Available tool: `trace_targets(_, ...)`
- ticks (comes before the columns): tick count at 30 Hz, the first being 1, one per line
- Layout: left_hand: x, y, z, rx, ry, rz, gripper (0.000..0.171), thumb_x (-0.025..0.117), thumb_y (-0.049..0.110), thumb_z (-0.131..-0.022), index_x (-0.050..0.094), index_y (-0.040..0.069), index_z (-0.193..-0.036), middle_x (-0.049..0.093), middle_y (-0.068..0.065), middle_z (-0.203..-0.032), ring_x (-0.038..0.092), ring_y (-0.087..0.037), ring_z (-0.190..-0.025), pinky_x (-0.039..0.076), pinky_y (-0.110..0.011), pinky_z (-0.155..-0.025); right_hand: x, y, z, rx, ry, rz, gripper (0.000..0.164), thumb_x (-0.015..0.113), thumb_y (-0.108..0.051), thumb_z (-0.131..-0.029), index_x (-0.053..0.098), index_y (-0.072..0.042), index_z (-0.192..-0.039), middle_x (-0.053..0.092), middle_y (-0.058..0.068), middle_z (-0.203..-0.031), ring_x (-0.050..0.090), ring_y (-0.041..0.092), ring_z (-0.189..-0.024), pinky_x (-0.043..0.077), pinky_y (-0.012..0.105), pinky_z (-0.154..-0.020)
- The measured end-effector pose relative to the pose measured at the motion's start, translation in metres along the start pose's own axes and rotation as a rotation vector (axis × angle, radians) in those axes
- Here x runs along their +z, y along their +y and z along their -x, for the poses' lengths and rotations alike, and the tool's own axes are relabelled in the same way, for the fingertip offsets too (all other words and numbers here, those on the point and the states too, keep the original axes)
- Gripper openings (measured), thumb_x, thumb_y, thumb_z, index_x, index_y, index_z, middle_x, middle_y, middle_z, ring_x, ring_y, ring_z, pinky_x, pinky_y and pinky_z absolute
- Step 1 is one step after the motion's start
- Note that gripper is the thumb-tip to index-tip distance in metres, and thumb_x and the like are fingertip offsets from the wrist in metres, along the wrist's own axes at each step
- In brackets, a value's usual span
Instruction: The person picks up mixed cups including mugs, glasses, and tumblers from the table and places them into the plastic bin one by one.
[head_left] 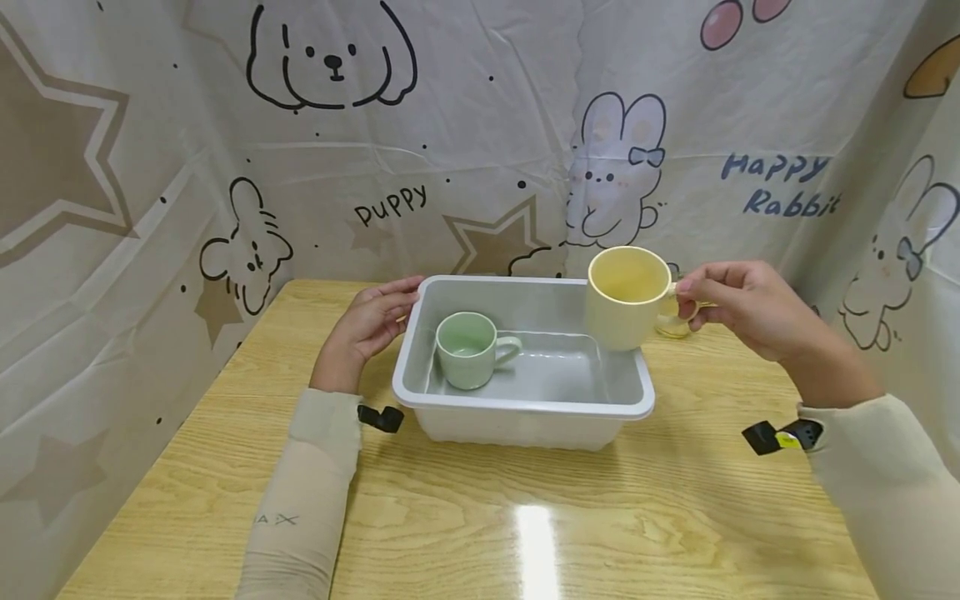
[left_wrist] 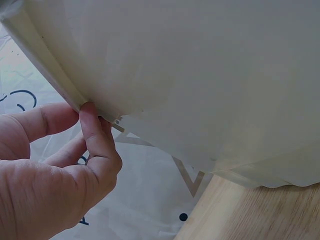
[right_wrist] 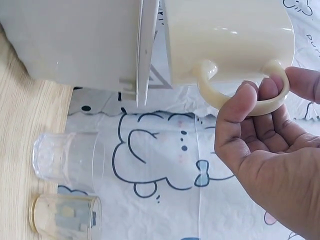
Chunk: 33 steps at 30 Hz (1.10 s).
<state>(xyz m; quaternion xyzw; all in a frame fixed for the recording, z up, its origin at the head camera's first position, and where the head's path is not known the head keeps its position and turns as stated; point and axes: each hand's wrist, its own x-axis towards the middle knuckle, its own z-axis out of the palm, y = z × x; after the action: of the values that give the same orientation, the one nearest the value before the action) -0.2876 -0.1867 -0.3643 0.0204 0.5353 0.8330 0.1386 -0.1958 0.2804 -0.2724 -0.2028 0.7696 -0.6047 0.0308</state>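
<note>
My right hand holds a yellow mug by its handle, over the right end of a light grey plastic basin. In the right wrist view the mug has its handle between my curled fingers and thumb. A green mug stands upright in the left part of the basin, its handle pointing right. My left hand is at the basin's left rim; in the left wrist view the hand pinches the rim's edge with fingers and thumb.
To the right of the basin stand a clear cup and a yellowish see-through cup, mostly hidden behind the mug and hand in the head view. A wooden table bears everything. A cartoon-printed cloth hangs at its back and sides.
</note>
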Motion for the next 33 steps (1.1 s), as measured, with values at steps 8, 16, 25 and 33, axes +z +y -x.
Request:
trace_targets(8,0.001,0.0,-0.001,-0.002,-0.003,0.005,0.027,0.059,-0.006,-0.1,0.065,0.002,-0.126,0.072,-0.006,-0.108,0.064,-0.011,-0.08,0.056,-0.024,-0.073,0.024,-0.003,-0.013,0.025,-0.052,0.081,0.021,0.054,-0.005,-0.105,0.069,0.002,-0.093,0.065,0.009,-0.089,0.061,0.019,-0.082,0.057,0.027,-0.069)
trace_targets(16,0.002,0.0,-0.003,0.008,-0.006,-0.032,0.045,0.057,-0.004,-0.102,0.049,-0.006,-0.146,0.071,-0.005,-0.111,0.065,-0.011,-0.085,0.056,-0.025,-0.075,0.047,-0.006,-0.026,0.08,-0.106,0.077,0.017,0.057,-0.007,-0.104,0.067,0.003,-0.095,0.065,0.01,-0.088,0.062,0.02,-0.082,0.058,0.03,-0.07)
trace_targets(25,0.002,-0.002,-0.002,0.005,0.0,-0.01,0.033,0.057,-0.006,-0.101,0.06,-0.001,-0.133,0.071,-0.007,-0.109,0.064,-0.01,-0.079,0.055,-0.024,-0.073,0.07,0.002,-0.043,0.122,-0.221,0.088,0.02,0.055,-0.009,-0.105,0.066,0.007,-0.098,0.065,0.014,-0.087,0.061,0.022,-0.079,0.059,0.032,-0.071)
trace_targets(33,0.001,-0.001,-0.001,0.002,0.001,-0.009,0.046,0.057,-0.006,-0.101,0.048,-0.006,-0.147,0.072,-0.005,-0.108,0.065,-0.011,-0.083,0.055,-0.024,-0.072,0.089,0.005,-0.053,0.155,-0.312,0.136,0.025,0.059,-0.011,-0.104,0.064,0.013,-0.101,0.064,0.017,-0.087,0.063,0.026,-0.083,0.06,0.036,-0.074)
